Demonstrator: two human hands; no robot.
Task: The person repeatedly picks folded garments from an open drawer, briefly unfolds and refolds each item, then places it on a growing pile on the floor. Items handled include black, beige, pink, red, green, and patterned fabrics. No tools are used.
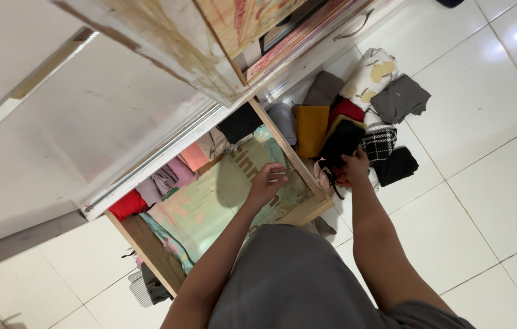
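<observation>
Grey garment — bare forearms, no sleeves visible.

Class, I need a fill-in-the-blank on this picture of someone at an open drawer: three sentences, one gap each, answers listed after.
1. The right hand grips a folded garment whose colour is ____.
2. The left hand rests inside the open wooden ____, on its pale green liner.
3. The pile of folded clothes lies on the white tiled ____.

Missing words: black; drawer; floor
</observation>
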